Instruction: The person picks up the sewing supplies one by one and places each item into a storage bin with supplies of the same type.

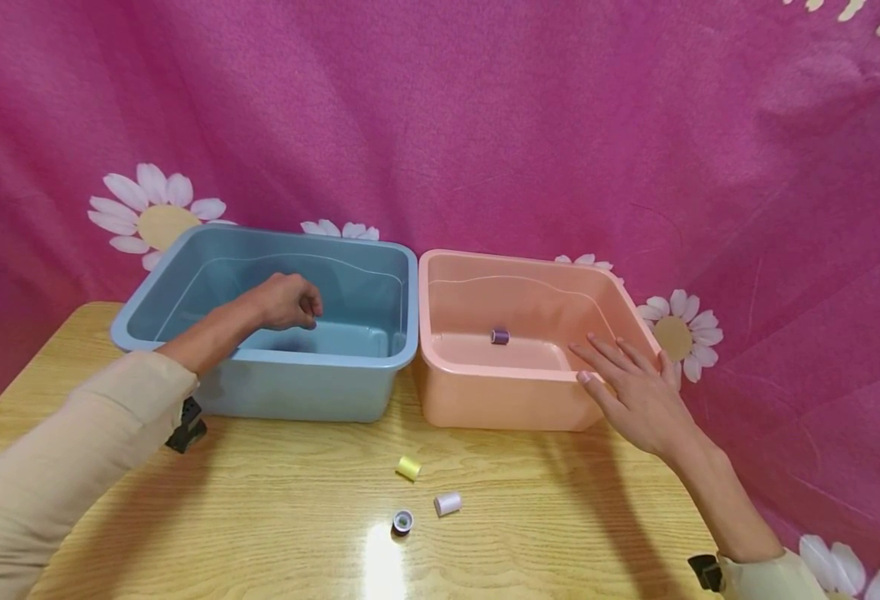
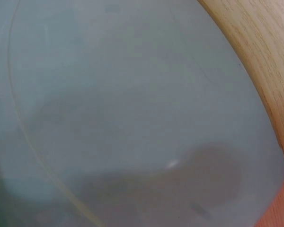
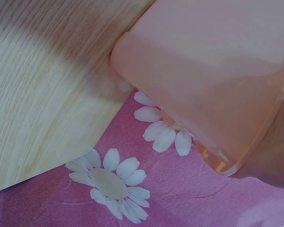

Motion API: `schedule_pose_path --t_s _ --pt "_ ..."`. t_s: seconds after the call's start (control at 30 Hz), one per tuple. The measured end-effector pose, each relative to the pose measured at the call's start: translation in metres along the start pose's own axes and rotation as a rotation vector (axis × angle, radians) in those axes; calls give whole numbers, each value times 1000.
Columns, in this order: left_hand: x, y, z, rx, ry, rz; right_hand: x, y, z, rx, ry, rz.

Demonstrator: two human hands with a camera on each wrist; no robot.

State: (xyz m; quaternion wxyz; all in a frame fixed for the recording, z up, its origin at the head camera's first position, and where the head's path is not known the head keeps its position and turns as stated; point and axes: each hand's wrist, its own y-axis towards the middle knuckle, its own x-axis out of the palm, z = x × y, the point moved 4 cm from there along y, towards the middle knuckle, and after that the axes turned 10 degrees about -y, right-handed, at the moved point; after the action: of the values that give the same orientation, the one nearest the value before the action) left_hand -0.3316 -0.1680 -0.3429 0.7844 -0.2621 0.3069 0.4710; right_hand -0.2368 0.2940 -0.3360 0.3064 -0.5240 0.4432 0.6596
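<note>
In the head view my left hand point(image 1: 284, 302) hangs over the blue plastic tub point(image 1: 320, 388), its fingers bent downward. Whether anything sits between those fingers is hidden. My right hand point(image 1: 638, 404) rests on the near right corner of the peach plastic tub point(image 1: 507, 404), fingers spread and fairly straight. Inside that tub lies a purple thread spool point(image 1: 499, 336). On the table in front are a yellow spool point(image 1: 408, 468) and a pale lilac spool point(image 1: 447, 503), both on their sides, plus a dark spool point(image 1: 402, 522) with its round end facing up.
The tubs stand side by side on a wood-grain table point(image 1: 297, 483). A magenta cloth point(image 1: 485, 125) with white daisies hangs behind them. In the left wrist view the blue tub's outer wall point(image 2: 132, 94) fills most of the picture. The right wrist view shows the peach tub's wall point(image 3: 203, 61).
</note>
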Motion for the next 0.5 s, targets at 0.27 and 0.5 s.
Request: schedule_pose_path --t_s 0.27,0.5 --pt "0 0 1 8 10 6 -1 0 0 1 2 3" --pt "0 -1 5 31 56 22 -1 -1 -1 -8 -2 14"
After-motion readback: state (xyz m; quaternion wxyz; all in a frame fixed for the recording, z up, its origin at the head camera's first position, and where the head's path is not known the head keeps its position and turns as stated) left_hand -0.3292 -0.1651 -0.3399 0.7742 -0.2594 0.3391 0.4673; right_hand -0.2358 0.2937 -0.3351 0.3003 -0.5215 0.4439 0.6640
